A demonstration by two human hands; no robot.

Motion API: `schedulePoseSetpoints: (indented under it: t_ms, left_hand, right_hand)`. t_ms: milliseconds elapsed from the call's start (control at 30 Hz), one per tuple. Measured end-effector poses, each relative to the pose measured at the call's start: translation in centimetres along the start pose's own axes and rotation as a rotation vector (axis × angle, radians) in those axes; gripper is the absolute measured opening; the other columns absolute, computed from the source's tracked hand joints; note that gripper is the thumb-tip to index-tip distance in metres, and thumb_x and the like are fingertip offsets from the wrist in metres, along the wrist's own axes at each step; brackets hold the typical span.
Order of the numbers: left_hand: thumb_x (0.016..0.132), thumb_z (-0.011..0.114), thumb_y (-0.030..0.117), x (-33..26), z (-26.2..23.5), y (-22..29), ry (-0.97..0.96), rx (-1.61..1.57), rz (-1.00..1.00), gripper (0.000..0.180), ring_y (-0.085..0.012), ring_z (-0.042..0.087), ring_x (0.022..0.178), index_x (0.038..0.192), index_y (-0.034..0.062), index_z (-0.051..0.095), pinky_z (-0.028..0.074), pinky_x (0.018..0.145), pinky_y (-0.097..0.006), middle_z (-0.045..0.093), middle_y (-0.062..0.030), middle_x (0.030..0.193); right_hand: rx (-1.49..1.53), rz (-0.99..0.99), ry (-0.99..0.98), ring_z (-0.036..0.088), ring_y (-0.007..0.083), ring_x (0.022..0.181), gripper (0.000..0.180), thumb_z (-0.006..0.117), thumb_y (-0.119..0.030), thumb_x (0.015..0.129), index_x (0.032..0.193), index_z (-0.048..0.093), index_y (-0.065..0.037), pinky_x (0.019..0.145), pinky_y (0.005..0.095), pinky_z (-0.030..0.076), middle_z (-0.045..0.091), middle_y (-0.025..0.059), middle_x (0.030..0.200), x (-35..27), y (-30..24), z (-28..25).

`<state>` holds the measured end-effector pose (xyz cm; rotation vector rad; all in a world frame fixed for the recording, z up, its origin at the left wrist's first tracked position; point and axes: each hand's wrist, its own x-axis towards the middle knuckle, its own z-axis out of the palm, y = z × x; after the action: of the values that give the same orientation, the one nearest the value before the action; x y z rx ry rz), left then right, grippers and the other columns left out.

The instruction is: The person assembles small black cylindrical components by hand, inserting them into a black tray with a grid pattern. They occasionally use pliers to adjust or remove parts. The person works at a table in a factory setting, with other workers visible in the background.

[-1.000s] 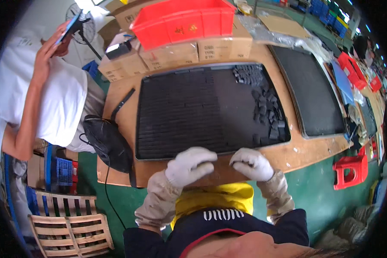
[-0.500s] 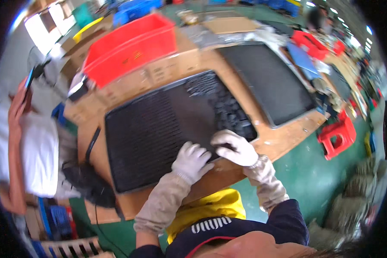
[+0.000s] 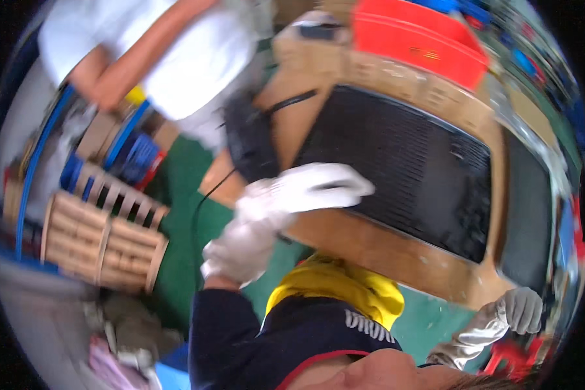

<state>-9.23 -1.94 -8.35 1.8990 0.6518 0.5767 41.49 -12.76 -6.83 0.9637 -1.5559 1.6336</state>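
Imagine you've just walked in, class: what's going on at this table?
The person's gloved left hand, seemingly empty, is at the near-left corner of a black tray partly lined with dark strips on a table. The gloved right hand is out beside the table's right corner; whether it holds anything is unclear. Beyond, a red crate sits on cardboard boxes; a co-worker stands left.

Head-worn, on the left of a side-by-side fisheye pair. Looks steeply down over a dark shirt at the lower edge; faces left of the middle of the table. Takes in left hand close, right hand near the lower right rim, red plastic crate beyond at top, wooden pallet at left.
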Motion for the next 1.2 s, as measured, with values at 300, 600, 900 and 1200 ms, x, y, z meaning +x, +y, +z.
schedulePoseSetpoints:
  t_ms: [300,600,900,1200]
  left_hand:
    - [0.095,0.063,0.030,3.9,8.6,-1.2,-0.119,0.296,0.063,0.030,-0.0302,0.066,0.108,0.113,0.0072,0.071,0.051,0.096,-0.039,0.070,-0.0147,0.114]
    - [0.094,0.065,0.024,8.8,12.4,-5.0,-0.045,0.271,0.326,0.024,-0.0302,0.065,0.108,0.110,0.0076,0.071,0.051,0.095,-0.040,0.070,-0.0134,0.112]
    - [0.087,0.068,0.020,17.5,18.7,-5.6,-0.087,0.272,0.438,0.017,-0.0297,0.064,0.103,0.099,0.0080,0.072,0.052,0.090,-0.041,0.069,-0.0097,0.108]
    - [0.089,0.069,0.019,23.6,17.8,-7.4,0.118,0.229,0.346,0.019,-0.0299,0.066,0.100,0.105,0.0103,0.071,0.054,0.087,-0.040,0.069,-0.0098,0.106]
  right_hand:
    - [-0.399,0.814,0.288,0.064,0.0351,0.106,0.028,0.059,-0.018,0.098,0.103,0.068,0.008,0.096,0.0415,0.047,0.067,0.0221,0.111,13.8,19.7,-3.6]
    - [-0.886,0.881,1.107,0.066,0.0229,0.090,0.018,0.061,-0.002,0.089,0.105,0.069,0.001,0.082,0.0342,0.053,0.069,0.0131,0.098,-4.2,14.7,1.7]
    - [-2.373,1.487,0.804,0.061,0.0368,0.102,0.045,0.076,-0.020,0.078,0.119,0.062,-0.009,0.089,0.0484,0.048,0.061,0.0161,0.116,-9.0,9.2,-8.8]
    - [-2.344,1.388,0.801,0.061,0.0374,0.100,0.031,0.058,-0.008,0.087,0.118,0.065,-0.009,0.085,0.0481,0.050,0.063,0.0162,0.111,-12.8,8.5,-11.2]
